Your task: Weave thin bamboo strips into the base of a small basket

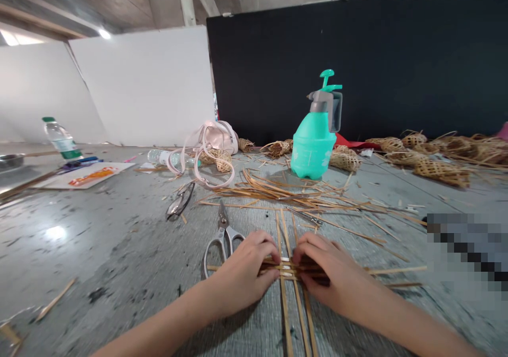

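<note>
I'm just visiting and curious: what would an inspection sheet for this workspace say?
Surface: grey tabletop, dark-marked and littered with scraps.
Job's things: crossed strips between the hands; loose strips in a heap beyond.
Clutter: scissors beside the left hand; eyeglasses; green spray bottle; pink bag; woven pieces; green-capped bottle standing at far left. A pixelated patch at right hides what is there.
Grippers: none, only bare hands; the left hand and right hand hold the crossed strips from either side.
Cables: nothing seen that is clearly one.
Surroundings: white panel at back left, black panel at back right.
</note>
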{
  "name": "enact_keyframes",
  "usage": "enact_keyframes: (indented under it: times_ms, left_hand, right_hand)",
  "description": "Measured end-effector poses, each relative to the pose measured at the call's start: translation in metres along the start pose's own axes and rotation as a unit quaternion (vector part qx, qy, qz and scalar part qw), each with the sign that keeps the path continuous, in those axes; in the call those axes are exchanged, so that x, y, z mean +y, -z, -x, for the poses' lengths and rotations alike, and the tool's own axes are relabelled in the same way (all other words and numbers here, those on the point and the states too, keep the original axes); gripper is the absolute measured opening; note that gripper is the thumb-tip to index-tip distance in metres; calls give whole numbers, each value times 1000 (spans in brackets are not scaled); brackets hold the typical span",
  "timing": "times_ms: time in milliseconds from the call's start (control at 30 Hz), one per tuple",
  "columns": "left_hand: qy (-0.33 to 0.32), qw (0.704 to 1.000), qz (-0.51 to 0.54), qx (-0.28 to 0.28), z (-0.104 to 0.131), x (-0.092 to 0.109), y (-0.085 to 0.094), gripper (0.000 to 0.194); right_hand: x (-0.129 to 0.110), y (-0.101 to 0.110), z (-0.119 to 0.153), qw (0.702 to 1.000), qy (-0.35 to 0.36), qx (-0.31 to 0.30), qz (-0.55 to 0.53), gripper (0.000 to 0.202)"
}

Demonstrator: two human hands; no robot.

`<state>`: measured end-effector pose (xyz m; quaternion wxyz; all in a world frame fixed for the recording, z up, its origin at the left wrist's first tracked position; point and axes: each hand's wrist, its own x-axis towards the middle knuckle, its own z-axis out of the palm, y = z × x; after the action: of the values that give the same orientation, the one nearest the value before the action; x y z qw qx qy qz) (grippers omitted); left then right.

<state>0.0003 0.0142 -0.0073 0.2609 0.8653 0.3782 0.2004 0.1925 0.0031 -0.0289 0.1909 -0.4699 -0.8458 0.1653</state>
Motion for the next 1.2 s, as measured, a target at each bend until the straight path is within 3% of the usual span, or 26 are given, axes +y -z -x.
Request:
enact_keyframes:
  times_ms: [533,767,967,1200]
  left_hand:
    - [-43,999,8,-8,-2,-1,1,14]
    - [-61,998,-12,-28,0,-1,2,13]
    - [-44,995,-82,-21,1,-1,5,13]
    - [-44,993,-102,-28,2,1,7,14]
  right_hand:
    - [3,-2,3,999,-3,28,-46,19]
    - [2,7,9,999,5,36,40,24]
    - [7,14,12,997,-69,-9,26,7]
    - [10,16,9,999,-49,-22,10,2]
